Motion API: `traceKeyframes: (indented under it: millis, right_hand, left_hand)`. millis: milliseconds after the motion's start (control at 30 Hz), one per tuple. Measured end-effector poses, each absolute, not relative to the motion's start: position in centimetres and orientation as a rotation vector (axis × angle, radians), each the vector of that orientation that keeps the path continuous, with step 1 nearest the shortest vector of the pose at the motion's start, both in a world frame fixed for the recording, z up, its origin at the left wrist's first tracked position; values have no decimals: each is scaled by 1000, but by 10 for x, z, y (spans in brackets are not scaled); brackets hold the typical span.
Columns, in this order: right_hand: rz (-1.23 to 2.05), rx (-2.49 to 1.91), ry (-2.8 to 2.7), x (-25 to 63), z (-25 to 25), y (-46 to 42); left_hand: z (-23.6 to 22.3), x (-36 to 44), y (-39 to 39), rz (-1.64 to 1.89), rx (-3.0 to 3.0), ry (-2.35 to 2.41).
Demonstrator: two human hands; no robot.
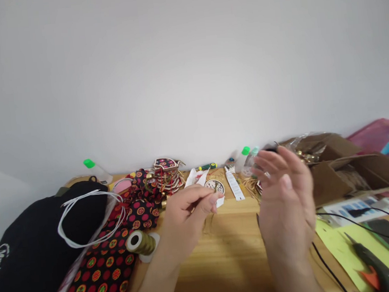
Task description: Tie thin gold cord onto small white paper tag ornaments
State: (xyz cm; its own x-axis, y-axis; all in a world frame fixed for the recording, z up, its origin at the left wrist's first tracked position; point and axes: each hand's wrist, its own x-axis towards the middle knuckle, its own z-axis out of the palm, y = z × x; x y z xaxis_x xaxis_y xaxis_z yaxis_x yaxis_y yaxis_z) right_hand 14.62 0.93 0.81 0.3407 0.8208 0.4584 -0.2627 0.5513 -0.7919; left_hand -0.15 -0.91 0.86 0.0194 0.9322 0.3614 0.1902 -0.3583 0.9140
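My left hand hovers over the middle of the wooden table, fingers pinched together on something thin that I cannot make out. My right hand is raised beside it, blurred by motion, fingers spread and nothing visible in them. Just beyond the pinched fingers lies a round white patterned disc on white paper. A spool of gold thread lies left of my left wrist, on the edge of a black cloth with red and yellow dots.
A black bag with white cord fills the left. Stacked patterned pieces and green-capped bottles stand at the back. Cardboard boxes sit right, with a glue gun and black cable on yellow-green paper.
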Motion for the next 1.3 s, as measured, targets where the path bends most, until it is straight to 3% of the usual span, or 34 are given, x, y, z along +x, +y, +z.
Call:
traceKeyframes:
  millis: [200, 533, 900, 1300]
  right_hand:
    - [1490, -576, -1083, 138, 1, 9]
    - [1679, -662, -1099, 135, -1, 10]
    - [1269, -812, -1397, 132, 0, 4]
    - [1114, -844, -1287, 132, 4, 5]
  left_hand:
    - [9, -1, -10, 1393, 1645, 1152]
    - [9, -1, -8, 1408, 1658, 1121]
    - [5, 3, -8, 1434, 1698, 1208]
    - [6, 10, -10, 1469, 1764, 1224]
